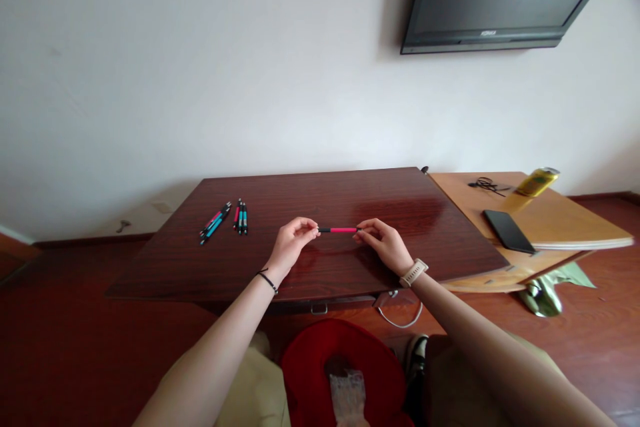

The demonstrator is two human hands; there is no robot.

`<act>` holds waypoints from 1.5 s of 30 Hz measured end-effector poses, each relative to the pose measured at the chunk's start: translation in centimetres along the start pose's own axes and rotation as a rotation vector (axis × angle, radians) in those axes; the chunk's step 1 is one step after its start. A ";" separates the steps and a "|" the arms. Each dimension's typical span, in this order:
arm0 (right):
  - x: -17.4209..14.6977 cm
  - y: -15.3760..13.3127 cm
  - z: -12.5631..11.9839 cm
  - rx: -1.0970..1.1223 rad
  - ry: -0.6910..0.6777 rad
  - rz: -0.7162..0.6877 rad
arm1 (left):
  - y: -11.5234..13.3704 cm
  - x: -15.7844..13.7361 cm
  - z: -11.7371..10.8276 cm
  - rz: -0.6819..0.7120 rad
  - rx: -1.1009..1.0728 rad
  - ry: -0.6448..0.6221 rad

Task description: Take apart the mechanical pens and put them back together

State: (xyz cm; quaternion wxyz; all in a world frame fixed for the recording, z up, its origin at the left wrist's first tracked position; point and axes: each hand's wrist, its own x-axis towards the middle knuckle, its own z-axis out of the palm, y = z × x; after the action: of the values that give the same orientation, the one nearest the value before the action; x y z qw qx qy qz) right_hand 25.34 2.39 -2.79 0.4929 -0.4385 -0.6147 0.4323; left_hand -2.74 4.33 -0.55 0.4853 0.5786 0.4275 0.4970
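Observation:
Between my two hands a pink and black pen [343,230] is held level, just above the dark wooden table [320,197]. My left hand [294,240] pinches its black end between thumb and fingers. At the pink end, the fingertips of my right hand [383,243] are closed on the tip. To the left on the table lie two groups of pens: a loose pile of pink and blue pens [215,223] and a row of pens [241,217] side by side.
At the right stands a lighter wooden table [470,203] bearing a black phone [509,231], a yellow can [537,181] and a black cable [487,185]. A television [500,0] hangs on the wall. Below me is a red stool [305,367] with a clear plastic wrapper [347,390].

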 end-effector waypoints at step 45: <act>1.0 -0.4 0.4 0.007 -0.031 -0.065 | -0.6 0.0 -1.0 -0.033 0.004 -0.016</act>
State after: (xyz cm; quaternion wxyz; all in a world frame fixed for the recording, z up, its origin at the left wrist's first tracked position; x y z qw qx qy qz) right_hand 24.72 3.23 -2.19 0.4985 -0.4099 -0.6346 0.4252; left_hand -3.77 4.60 -1.06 0.4954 0.5765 0.4342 0.4835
